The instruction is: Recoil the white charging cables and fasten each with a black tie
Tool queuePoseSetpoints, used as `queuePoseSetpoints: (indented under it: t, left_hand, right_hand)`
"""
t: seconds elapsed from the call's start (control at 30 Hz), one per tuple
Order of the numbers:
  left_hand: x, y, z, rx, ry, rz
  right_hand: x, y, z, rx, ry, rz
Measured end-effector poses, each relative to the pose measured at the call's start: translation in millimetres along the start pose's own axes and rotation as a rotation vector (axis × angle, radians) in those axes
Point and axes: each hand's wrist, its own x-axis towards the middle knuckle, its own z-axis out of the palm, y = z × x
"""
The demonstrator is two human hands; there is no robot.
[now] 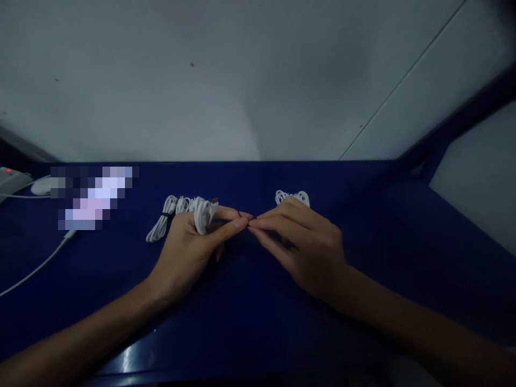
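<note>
A coiled white cable (202, 215) rests in the crook between thumb and index finger of my left hand (187, 247). The thumb and index fingertip of that hand pinch a thin black tie. My right hand (308, 242) meets them fingertip to fingertip, its fingers closed on the tie's other end. Behind my left hand lies a bundled white cable (160, 219) with a black tie round it, and more white coils show beside it. Another white cable coil (298, 198) lies behind my right hand, which partly hides it.
The blue table (250, 322) runs back to a pale grey wall (201, 107). At the left are a blurred, lit phone-like device (97, 199) with a white cord (40, 277), a white object (42, 186) and a power strip with a red light (12, 177).
</note>
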Motion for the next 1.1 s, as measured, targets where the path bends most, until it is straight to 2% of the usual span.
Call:
queuePoseSetpoints:
  t: [0.1, 0.27, 0.37, 0.57, 0.63, 0.77, 0.87, 0.9, 1.1]
  left_hand:
    - [2, 3, -2.7, -0.002, -0.012, -0.013]
    - [3, 5, -4.3, -0.014, -0.042, 0.003]
    - [2, 7, -3.4, 0.035, -0.058, -0.006]
    - [2, 6, -5.7, 0.079, -0.090, -0.044]
    - [3, 5, -7.2, 0.096, -0.132, -0.043]
    - [-1, 4, -7.8, 0.156, -0.276, -0.058]
    - [-5, 4, -6.7, 0.192, -0.344, -0.081]
    - [-7, 5, -6.4, 0.196, -0.334, -0.079]
    - [-6, 9, -8.9, 0.245, -0.372, -0.100]
  right_hand:
    - [1, 3, -1, 0.119, -0.029, 0.119]
    - [7, 5, -9, 0.329, 0.023, 0.472]
    - [11, 9, -14, 0.442, 0.046, 0.607]
    - [19, 25, -21, 0.379, 0.059, 0.666]
    - [22, 30, -24, 0.396, 0.011, 0.689]
    - [29, 42, -34, 0.483, -0.183, 0.703]
    - [31, 50, -39, 0.420, -0.153, 0.669]
    - [31, 52, -40, 0.407, -0.152, 0.660]
    - [32, 60, -44, 0.437, -0.243, 0.663]
